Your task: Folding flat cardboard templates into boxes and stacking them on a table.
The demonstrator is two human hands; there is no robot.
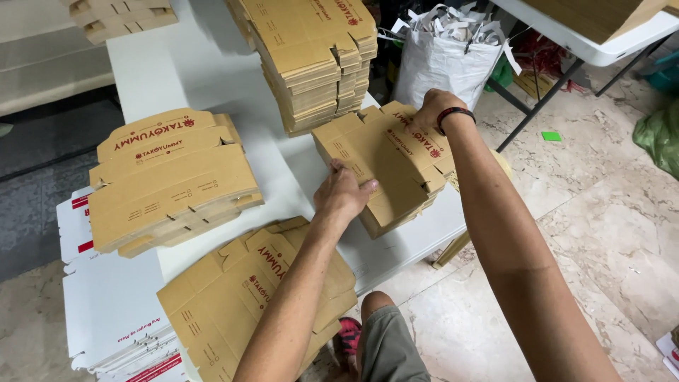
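White table (212, 78) fills the left of the scene, with a tall stack of flat boxes (315, 56) cut off at the far edge. Both hands grasp a small pile of flat cardboard boxes (392, 166) at the table's right edge: left hand (344, 192) pinching its near-left side, right hand (433, 107) gripping the far end, fingertips hidden. A white sack (442, 60) stands beyond.

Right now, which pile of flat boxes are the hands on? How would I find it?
Start at the white table and go to its right edge. The small brown stack of flat boxes there lies below the tall stack. It is the only pile with hands on it: the left hand and the right hand.
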